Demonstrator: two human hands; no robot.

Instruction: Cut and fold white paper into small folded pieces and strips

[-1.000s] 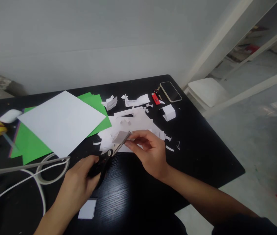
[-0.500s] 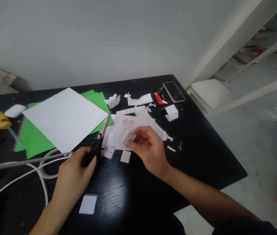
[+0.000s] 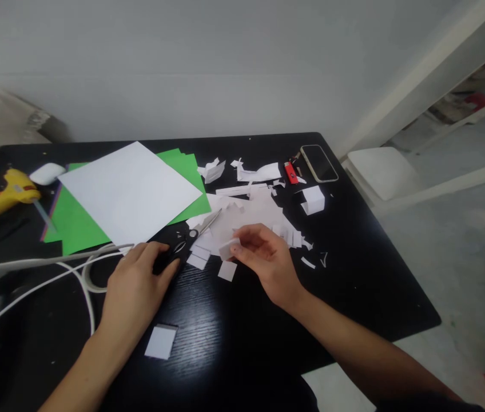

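Right fingers [image 3: 251, 236] pinch a small paper piece [image 3: 228, 250], while left fingers [image 3: 150, 250] curl around the scissors [image 3: 189, 239].

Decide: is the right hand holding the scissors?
No: the left hand holds the scissors by their black handles, while the right hand pinches a small white paper piece.

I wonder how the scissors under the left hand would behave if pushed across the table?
The scissors look like rigid metal, so they would probably slide as one piece without bending. The black table shines, so it likely offers little grip. Their tip lies among loose paper scraps, which a push would probably scatter, since they look thin and light.
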